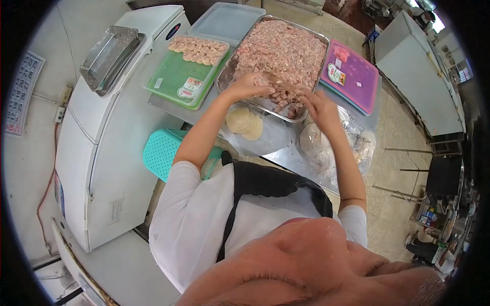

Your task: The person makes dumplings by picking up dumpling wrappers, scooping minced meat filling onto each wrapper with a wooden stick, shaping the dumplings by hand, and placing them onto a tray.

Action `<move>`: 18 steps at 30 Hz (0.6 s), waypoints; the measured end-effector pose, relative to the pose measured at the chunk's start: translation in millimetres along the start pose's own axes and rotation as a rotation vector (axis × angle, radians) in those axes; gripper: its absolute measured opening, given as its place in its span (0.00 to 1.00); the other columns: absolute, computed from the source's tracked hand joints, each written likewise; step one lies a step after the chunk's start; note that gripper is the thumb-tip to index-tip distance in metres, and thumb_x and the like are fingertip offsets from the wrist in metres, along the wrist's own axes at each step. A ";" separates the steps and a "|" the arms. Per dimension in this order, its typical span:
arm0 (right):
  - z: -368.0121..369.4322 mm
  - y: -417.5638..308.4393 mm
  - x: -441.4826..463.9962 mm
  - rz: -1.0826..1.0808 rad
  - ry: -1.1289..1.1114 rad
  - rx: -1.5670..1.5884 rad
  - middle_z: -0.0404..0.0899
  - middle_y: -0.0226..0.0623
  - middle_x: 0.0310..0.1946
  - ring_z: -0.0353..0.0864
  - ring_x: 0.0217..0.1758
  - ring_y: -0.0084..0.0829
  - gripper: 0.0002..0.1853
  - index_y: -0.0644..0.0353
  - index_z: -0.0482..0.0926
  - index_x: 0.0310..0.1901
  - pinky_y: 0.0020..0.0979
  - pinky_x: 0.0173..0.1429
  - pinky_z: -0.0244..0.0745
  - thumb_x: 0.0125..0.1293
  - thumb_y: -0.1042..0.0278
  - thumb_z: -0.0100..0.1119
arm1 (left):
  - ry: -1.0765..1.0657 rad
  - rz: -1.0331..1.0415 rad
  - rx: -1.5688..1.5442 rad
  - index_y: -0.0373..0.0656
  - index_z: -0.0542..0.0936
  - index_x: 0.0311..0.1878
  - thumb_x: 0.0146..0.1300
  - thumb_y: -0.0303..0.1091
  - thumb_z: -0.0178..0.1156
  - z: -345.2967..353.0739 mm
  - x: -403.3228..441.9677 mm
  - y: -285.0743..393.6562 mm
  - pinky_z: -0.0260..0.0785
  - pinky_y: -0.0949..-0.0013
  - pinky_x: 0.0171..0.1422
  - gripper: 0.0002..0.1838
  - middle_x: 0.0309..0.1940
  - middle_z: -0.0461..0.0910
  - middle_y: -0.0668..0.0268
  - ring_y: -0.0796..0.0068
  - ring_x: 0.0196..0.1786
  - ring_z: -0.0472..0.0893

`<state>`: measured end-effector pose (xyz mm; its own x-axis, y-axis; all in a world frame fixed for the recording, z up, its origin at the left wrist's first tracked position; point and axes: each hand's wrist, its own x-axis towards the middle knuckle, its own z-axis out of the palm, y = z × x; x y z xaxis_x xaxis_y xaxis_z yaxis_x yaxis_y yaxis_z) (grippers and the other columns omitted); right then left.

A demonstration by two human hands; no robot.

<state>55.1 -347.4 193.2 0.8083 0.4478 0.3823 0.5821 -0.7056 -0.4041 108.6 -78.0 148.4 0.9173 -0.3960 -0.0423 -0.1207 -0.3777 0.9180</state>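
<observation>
Both hands are over the near edge of a metal tray [325,41] filled with raw ground meat [286,48]. My left hand [250,86] is closed, its fingers curled over the meat. On the other side, my right hand [320,108] has its fingers bent and pressed together at the tray's near right corner. Something thin and brownish stretches between the fingertips; its kind I cannot make out. Below my left hand, several round pale dough wrappers [244,122] overlap on a clear plastic sheet [263,140]. Near my right forearm are clear plastic bags [319,145] with pale contents.
Rows of filled dumplings [199,49] sit on a green lidded tray [171,76] at left. A purple tray [360,76] with a small pink lump is at right. A clear lid [224,23] lies behind. White freezer [112,132] and turquoise basket [162,153] stand left.
</observation>
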 end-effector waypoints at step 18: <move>7.5 -49.3 20.2 0.135 -0.236 0.309 0.81 0.47 0.36 0.82 0.41 0.41 0.16 0.63 0.80 0.48 0.35 0.46 0.73 0.67 0.60 0.57 | -0.227 0.329 0.222 0.40 0.77 0.47 0.49 0.34 0.71 -52.7 -17.2 30.5 0.68 0.67 0.53 0.22 0.43 0.79 0.60 0.71 0.44 0.77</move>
<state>43.4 -299.4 214.6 0.8563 0.5019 0.1221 0.4399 -0.5847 -0.6816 109.1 -38.6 197.9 0.7132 -0.6889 0.1292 -0.4928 -0.3618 0.7914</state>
